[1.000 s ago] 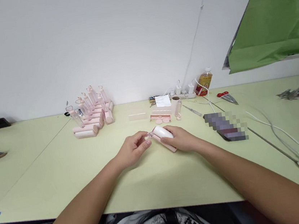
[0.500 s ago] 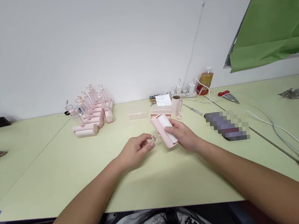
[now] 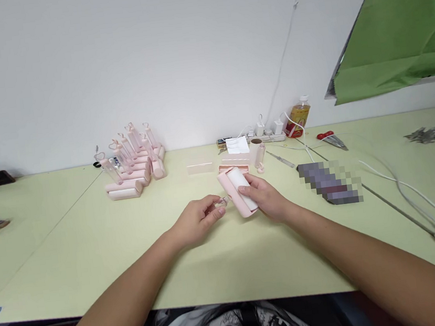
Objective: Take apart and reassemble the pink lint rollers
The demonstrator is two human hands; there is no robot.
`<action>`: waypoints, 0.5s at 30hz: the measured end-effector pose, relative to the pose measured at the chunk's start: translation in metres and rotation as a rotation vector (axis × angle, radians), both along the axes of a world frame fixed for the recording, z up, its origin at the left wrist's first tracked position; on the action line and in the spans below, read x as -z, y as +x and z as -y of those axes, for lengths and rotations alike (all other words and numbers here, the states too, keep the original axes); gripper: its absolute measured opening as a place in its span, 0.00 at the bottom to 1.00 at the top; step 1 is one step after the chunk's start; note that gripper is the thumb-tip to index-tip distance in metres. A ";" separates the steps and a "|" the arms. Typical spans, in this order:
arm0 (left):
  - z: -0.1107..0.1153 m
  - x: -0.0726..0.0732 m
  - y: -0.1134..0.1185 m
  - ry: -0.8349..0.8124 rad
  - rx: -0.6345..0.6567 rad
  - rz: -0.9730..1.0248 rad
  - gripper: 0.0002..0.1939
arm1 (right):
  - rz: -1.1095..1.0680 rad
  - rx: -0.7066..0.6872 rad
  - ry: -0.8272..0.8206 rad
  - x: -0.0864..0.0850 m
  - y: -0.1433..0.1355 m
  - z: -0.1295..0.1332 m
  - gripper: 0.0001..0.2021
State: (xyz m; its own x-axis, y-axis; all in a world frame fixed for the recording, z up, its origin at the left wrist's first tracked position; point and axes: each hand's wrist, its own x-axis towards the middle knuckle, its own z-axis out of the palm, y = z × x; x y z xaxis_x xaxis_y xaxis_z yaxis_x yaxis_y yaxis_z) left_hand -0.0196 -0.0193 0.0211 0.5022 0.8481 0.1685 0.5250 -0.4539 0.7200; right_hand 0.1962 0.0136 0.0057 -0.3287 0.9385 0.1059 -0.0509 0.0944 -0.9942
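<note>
My right hand (image 3: 263,194) grips a pink case with a white roller (image 3: 240,194) over the table, the case tilted with its upper end to the left. Between the thumb and fingers of my left hand (image 3: 200,218) is a small clear piece (image 3: 221,202), mostly covered by the fingers. Its tip points at the left side of the pink case and is at or very near it; contact cannot be made out. Behind the case lies an open pink tray (image 3: 224,169), and a clear cover (image 3: 200,169) sits to its left.
Several pink rollers with clear handles (image 3: 124,190) stand at the back left. A paper tube (image 3: 254,150), a screwdriver (image 3: 281,159), a bottle (image 3: 298,117) and red-handled pliers (image 3: 332,140) are at the back right. White cables (image 3: 411,187) cross the right side, near a blurred dark object (image 3: 329,183).
The pink case has shifted slightly left, toward the clear piece, together with my right hand. My left hand has barely moved, and both grasps are kept.
</note>
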 end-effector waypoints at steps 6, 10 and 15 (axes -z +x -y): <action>-0.001 0.002 0.000 0.000 0.001 0.008 0.17 | 0.005 -0.007 0.008 0.001 0.000 0.000 0.19; -0.001 0.003 0.000 -0.001 0.002 0.000 0.18 | 0.006 -0.019 -0.003 -0.001 -0.001 0.002 0.20; -0.001 0.003 0.000 -0.010 0.014 -0.005 0.18 | -0.004 -0.051 -0.007 -0.002 -0.001 0.004 0.19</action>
State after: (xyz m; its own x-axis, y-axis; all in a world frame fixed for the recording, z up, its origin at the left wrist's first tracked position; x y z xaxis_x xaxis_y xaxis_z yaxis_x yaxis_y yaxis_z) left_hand -0.0196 -0.0182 0.0184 0.5146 0.8429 0.1571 0.5226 -0.4537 0.7219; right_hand 0.1949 0.0099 0.0078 -0.3760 0.9211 0.1007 -0.0595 0.0844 -0.9947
